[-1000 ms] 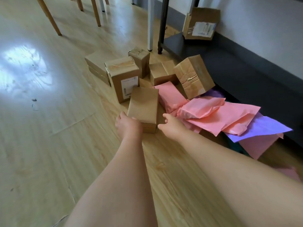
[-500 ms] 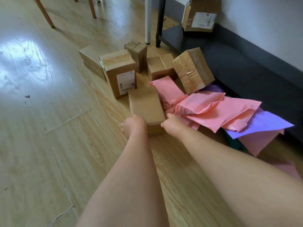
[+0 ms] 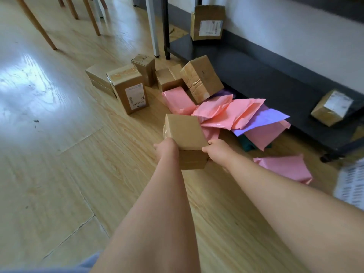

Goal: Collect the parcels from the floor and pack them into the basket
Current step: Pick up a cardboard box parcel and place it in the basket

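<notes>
Brown box is clamped between your two hands at its near end. Left hand wraps the near-left corner, right hand the near-right, thumb on the top edge. Both hands are curled onto it and hold nothing else.

The box's long axis runs straight away from you, far end tipped slightly left. All its mass sits ahead of both hands, so I'd expect it to want to nose down. It looks clear of the floor, though I can't confirm the gap.

Just beyond your right hand are the pink mailers, lying over a purple mailer. The box's far-right edge is close to them, contact unclear. Ahead and left of the left hand is the labelled box, standing upright. Further ahead, a tilted box leans in the pile.

Well right of the right hand, at the frame edge, is a white perforated thing. It could be the drop target, but it's too blurred to call. If so, the right hand is nearer and the swing goes right.
</notes>
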Motion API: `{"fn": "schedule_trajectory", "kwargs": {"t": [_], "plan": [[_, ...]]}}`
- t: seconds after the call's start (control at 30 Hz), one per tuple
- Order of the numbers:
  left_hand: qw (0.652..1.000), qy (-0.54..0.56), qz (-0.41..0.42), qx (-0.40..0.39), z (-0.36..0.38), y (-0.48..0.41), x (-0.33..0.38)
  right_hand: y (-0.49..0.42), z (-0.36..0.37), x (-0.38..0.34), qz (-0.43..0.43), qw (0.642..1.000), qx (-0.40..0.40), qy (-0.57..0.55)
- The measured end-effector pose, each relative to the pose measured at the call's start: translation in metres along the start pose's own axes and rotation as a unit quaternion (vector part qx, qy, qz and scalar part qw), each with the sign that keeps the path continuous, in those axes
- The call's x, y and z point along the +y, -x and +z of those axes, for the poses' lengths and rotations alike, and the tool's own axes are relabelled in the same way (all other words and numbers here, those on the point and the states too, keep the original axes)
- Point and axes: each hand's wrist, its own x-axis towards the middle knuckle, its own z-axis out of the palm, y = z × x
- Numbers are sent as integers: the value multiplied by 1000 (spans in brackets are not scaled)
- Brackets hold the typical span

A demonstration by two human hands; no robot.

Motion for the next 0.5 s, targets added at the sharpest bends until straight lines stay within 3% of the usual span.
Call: {"fn": "schedule_trajectory", "kwargs": {"t": [0.3, 0.5], "plan": [[988, -110, 67, -84, 0, 99, -99, 92, -40, 82, 70, 995, 40, -61], [967, -164, 116, -153, 8, 143, -140, 148, -44, 150, 126, 976, 46, -170]]}}
